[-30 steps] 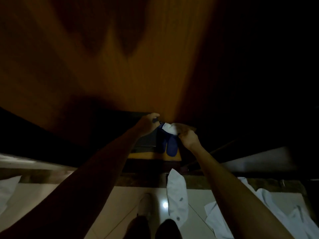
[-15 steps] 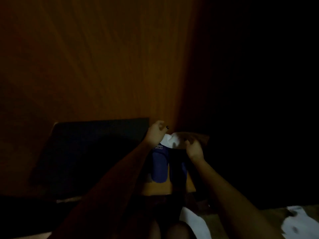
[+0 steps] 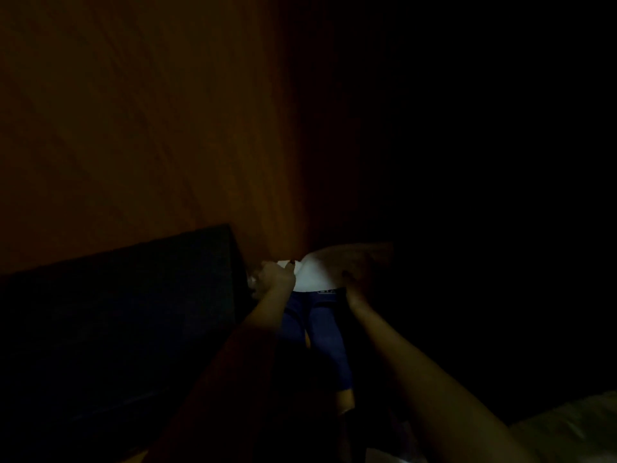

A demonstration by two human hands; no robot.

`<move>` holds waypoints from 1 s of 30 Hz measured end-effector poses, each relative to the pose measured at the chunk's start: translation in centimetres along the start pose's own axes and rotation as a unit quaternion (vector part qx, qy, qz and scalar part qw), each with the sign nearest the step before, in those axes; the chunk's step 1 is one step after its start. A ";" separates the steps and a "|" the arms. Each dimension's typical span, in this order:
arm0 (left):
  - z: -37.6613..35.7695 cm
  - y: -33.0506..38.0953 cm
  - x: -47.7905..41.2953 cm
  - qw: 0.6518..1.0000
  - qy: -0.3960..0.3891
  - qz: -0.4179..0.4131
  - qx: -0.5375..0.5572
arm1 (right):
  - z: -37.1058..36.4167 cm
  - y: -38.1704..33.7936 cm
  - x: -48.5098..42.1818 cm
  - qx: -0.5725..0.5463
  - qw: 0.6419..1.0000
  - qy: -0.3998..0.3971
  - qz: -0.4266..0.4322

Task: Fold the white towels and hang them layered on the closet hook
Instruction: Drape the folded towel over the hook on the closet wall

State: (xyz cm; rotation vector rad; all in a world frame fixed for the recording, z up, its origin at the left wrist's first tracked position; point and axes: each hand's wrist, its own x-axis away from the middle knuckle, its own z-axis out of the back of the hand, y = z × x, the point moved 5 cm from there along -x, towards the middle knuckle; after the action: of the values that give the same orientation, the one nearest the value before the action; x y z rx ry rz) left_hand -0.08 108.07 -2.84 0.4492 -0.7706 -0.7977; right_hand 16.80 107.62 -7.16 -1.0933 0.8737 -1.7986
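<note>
Holds one white cloth towel [image 3: 314,275] up near the orange-brown wooden closet wall [image 3: 167,128], between two hands. Grips its left edge with curled left hand [image 3: 274,279]; touches its right edge with right hand [image 3: 354,282], grasp too dark to tell. Just below, one dark blue garment [image 3: 325,329], waistband label [image 3: 325,291] unreadable. At bottom right, one pale cloth [image 3: 567,426].

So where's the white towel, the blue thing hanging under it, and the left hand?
white towel [image 3: 315,274]: head view, on its lit middle.
blue thing [image 3: 329,332]: head view, on its hanging right part.
left hand [image 3: 275,279]: head view, on the back of the hand.
</note>
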 end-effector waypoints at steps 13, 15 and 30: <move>6.5 6.8 5.3 0.951 0.023 -0.129 0.281 | 6.6 -9.3 6.1 -0.064 0.995 0.076 -0.005; 10.0 10.2 7.9 0.938 0.013 -0.145 0.315 | 8.4 -14.0 8.4 -0.067 0.995 0.075 0.005; 47.6 33.4 34.3 0.913 0.015 -0.202 0.355 | 25.1 -55.7 32.1 0.050 0.988 0.017 0.144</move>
State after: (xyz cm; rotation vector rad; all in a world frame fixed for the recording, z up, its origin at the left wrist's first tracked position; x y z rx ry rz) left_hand -5.01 98.87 63.87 1.3055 -0.9460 -0.8716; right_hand 14.60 98.00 61.17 -0.8277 0.9014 -1.6051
